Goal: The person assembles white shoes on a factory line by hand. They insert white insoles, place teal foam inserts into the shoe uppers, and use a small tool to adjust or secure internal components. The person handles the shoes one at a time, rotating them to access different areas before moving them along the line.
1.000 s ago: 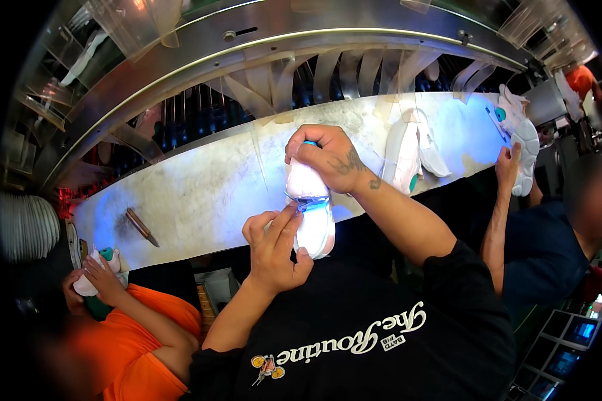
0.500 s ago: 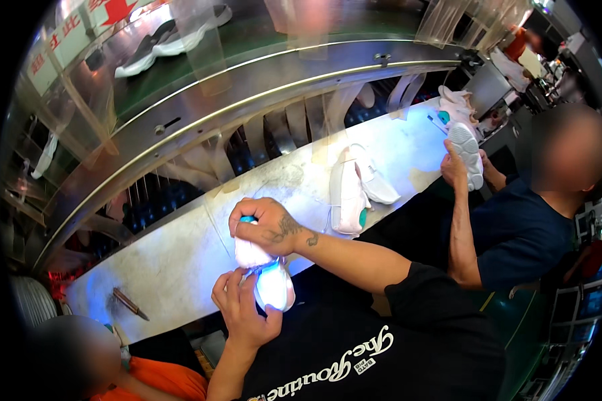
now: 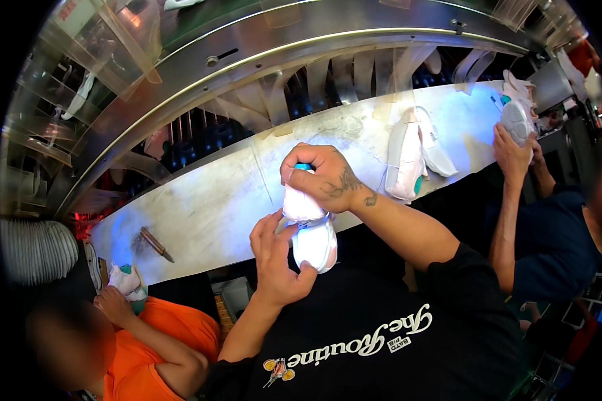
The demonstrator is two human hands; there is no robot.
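My right hand [image 3: 324, 177] is closed round a white shoe upper [image 3: 301, 204], with a teal part showing at its top between my fingers. Below it, brightly lit, is a white shoe sole [image 3: 316, 246] that meets the upper. My left hand [image 3: 277, 260] holds the sole's left edge, fingertips near the joint and thumb lower down. Whether sole and upper are fixed together I cannot tell. To the right on the bench lies a pale shoe upper [image 3: 406, 157] with a teal patch, beside a white sole [image 3: 436, 147].
A long, stained white bench [image 3: 207, 207] runs under a metal conveyor frame [image 3: 261, 60]. A knife-like tool [image 3: 156, 245] lies on its left part. A person in orange [image 3: 174, 334] sits at left with a shoe; another in navy [image 3: 548, 234] holds a sole at right.
The view has swung left and down, so the bench sits further right in the picture. Both hands keep the same hold on upper and sole. The person in orange shows more fully.
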